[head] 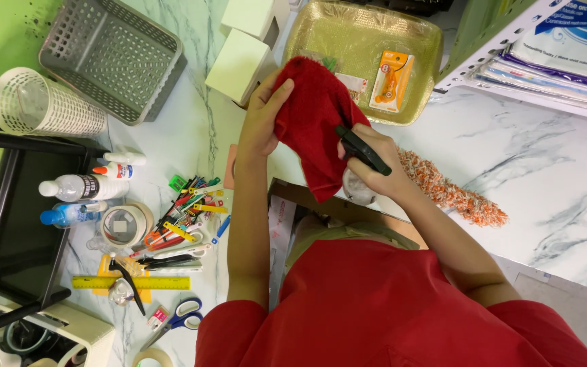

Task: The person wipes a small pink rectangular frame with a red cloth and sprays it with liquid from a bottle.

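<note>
My left hand (263, 112) grips the upper edge of a red cloth (314, 129) and holds it up over the white marble table (552, 177). My right hand (374, 166) is closed around a small clear spray bottle with a black trigger head (361, 149), which points at the cloth. The bottle's body is mostly hidden by my fingers and the cloth. An orange and white fluffy duster (453, 194) lies on the table just right of my right hand.
A gold tray (365, 41) holds an orange packaged item (390, 81). Two white boxes (242, 61), a grey basket (113, 58) and a white mesh cup (39, 105) stand at the left. Bottles, tape rolls, pens, a yellow ruler (130, 283) and scissors (181, 316) clutter the lower left.
</note>
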